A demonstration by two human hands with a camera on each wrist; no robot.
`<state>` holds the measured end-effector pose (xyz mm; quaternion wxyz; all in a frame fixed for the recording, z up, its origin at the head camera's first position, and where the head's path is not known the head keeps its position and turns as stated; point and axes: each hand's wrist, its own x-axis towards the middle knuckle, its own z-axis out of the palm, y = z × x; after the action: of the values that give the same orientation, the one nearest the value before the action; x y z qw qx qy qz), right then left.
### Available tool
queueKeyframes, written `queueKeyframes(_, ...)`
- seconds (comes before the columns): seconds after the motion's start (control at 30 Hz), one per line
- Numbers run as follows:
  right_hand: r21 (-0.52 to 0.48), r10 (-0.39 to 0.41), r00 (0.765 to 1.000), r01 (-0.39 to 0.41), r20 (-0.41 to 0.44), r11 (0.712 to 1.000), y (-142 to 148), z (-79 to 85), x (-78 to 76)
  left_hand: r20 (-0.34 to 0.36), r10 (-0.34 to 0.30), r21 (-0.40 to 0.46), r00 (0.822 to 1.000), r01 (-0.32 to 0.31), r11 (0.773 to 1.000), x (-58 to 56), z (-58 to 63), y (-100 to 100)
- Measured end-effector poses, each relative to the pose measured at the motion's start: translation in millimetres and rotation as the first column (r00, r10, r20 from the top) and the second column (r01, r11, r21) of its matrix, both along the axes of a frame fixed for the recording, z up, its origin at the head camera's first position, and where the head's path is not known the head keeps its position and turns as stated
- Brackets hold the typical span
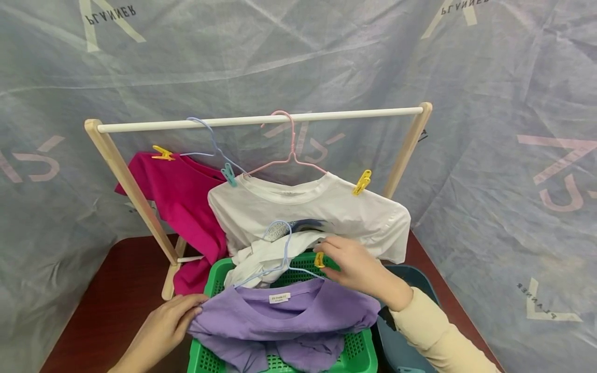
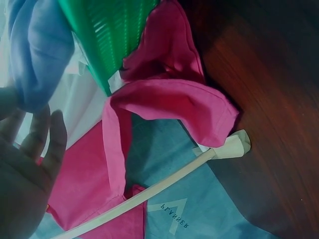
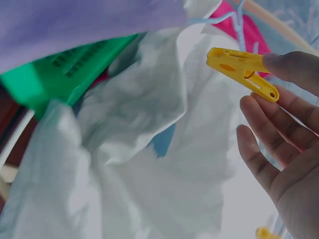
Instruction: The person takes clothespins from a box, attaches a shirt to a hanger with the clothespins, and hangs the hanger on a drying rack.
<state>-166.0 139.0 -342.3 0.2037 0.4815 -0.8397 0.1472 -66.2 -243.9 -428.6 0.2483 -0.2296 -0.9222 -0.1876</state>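
A purple T-shirt (image 1: 298, 324) lies over the green basket (image 1: 368, 352), with a light-blue hanger (image 1: 286, 254) in its shoulders and the hook sticking up. At the shirt's left sleeve edge, my left hand (image 1: 170, 318) pinches the cloth between thumb and fingers; the left wrist view shows the fabric (image 2: 40, 55) there looking bluish. My right hand (image 1: 354, 267) holds a yellow clothespin (image 3: 239, 62) between thumb and fingers, above the shirt's right shoulder. In the right wrist view, the clothespin's handle end is in the fingers and its tip points away from the hand.
Behind the basket stands a rack with a white rail (image 1: 364, 114). A magenta shirt (image 1: 179, 194) and a white T-shirt (image 1: 298, 199) hang from it, with clothespins on their shoulders. White cloth (image 1: 261, 259) lies at the basket's far side. A dark-blue bin (image 1: 406, 342) stands right.
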Motion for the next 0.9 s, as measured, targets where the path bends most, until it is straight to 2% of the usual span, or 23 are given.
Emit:
queueKeyframes(0.17, -0.004, 0.038, 0.998, -0.038, -0.055, 0.999, -23, 2.4, -0.9, -0.017, -0.036, -0.007, 0.999, 0.036, 0.999, -1.8, 0.5, 0)
queueKeyframes(0.4, 0.036, 0.083, 0.996, -0.082, -0.012, 0.996, -53, 4.9, 1.5, -0.03, -0.051, 0.0, 0.998, 0.051, 0.999, -2.1, 1.5, 2)
queueKeyframes(0.63, 0.034, 0.138, 0.99, -0.137, -0.037, 0.99, -81, 3.9, 4.3, -0.032, -0.056, -0.004, 0.998, 0.056, 0.998, -2.0, 1.5, 2)
queueKeyframes(0.9, 0.049, 0.148, 0.987, -0.145, -0.064, 0.988, -106, 1.1, 4.9, -0.035, -0.054, -0.015, 0.998, 0.053, 0.998, -1.8, 0.5, 1)
